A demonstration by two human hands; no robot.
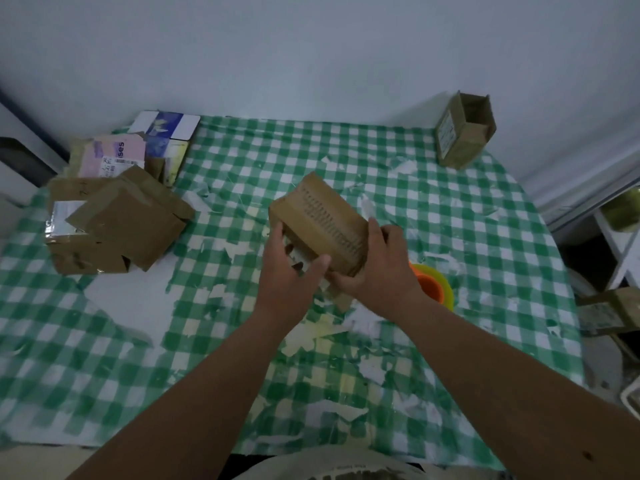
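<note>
A brown cardboard box [320,220] with printed text on top, tilted above the middle of the checked table

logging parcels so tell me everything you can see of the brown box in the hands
The brown box looks like plain cardboard, oblong, with rows of small dark print along its top face. It is tilted over the checked tablecloth. The left hand grips its near left side, the right hand its near right edge.
</note>
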